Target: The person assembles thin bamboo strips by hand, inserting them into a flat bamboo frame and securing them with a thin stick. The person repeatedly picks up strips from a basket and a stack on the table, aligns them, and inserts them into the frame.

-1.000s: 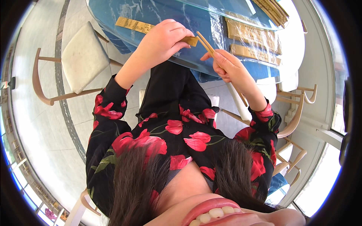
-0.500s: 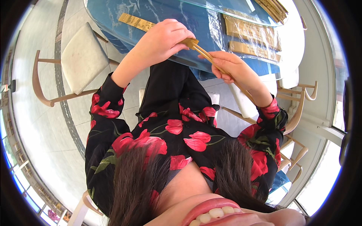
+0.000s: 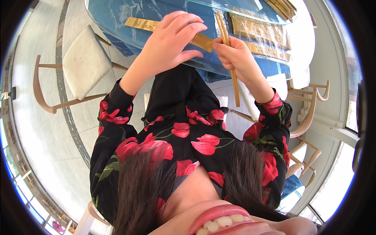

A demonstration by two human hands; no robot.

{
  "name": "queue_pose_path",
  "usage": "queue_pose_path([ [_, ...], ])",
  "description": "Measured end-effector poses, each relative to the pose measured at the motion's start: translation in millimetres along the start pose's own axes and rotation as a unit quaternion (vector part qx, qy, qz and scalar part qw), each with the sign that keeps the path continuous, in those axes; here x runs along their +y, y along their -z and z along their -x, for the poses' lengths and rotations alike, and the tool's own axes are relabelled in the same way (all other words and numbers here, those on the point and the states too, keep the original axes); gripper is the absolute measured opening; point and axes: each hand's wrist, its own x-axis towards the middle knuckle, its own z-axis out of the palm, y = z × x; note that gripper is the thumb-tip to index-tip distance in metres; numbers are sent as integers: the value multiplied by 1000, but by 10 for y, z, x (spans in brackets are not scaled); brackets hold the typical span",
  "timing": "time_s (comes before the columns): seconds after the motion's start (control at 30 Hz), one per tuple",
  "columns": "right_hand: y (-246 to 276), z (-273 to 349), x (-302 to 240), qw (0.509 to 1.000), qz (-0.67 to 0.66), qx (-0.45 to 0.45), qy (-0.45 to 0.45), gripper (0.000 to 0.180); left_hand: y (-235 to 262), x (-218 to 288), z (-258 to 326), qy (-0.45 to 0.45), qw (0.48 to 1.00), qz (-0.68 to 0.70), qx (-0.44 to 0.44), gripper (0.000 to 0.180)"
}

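Head view. Gripping chopsticks (image 3: 236, 88) in right hand (image 3: 235, 55), fingers closed round the pair; upper ends over blue tabletop (image 3: 103, 19), lower ends out past its near edge. Also touching gold wrapper (image 3: 202, 42) at its right end with right fingertips; cannot tell how firmly. Left hand (image 3: 170, 43) in front of wrapper, hiding its middle; fingers spread wide, thumb apart, no grip seen. Wrapper over near part of tabletop, chopsticks just beside its end, outside it. Farther right: gold packs (image 3: 254, 27) under clear film.

Step, as judged: managing wrapper end and chopsticks together in right hand. Next move, as judged: calls for steadying wrapper with left fingers, aligning chopsticks to its end.
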Motion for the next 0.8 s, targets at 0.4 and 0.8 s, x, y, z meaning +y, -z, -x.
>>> queue_pose_path([
  [0.4,-323,151,481,988,-151,-19,5,14,-299,484,376,444,699,552,97,30],
  [0.8,-347,162,632,977,-207,-49,9,11,-373,412,468,352,822,440,79,12],
])
